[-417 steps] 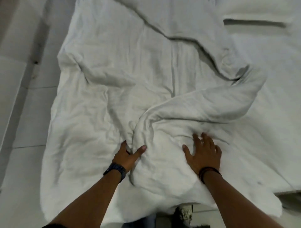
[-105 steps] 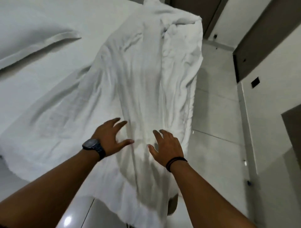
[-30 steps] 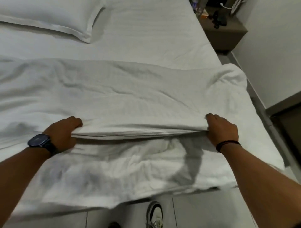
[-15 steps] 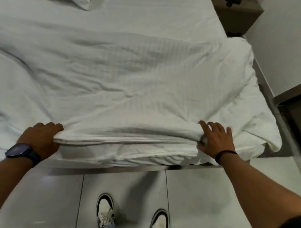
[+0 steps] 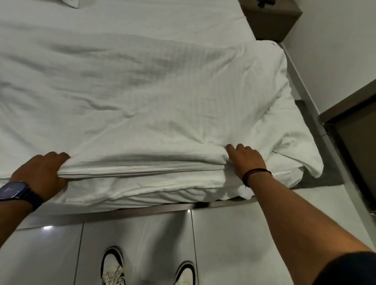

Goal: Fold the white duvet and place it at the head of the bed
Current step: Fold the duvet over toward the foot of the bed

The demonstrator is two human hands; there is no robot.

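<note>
The white duvet [image 5: 154, 105] lies across the bed, doubled over so that its layered edge runs along the near side. My left hand [image 5: 42, 173] grips that stacked edge at its left end, fingers curled over the top. My right hand [image 5: 245, 160] holds the same edge at its right end, fingers pressed into the fold. A loose corner of the duvet bunches and hangs past the bed's right corner. The bare white sheet [image 5: 162, 18] shows beyond the duvet toward the head of the bed.
A brown bedside cabinet [image 5: 272, 18] stands at the far right by the wall. A pillow corner [image 5: 70, 2] peeks in at the top left. Grey floor tiles and my two shoes [image 5: 114, 266] are below the bed edge. A dark door frame [image 5: 354, 130] is at right.
Over the last second both hands drew the duvet's folded edge back to the near edge of the bed. My view tilted down, so the floor and shoes came into sight.
</note>
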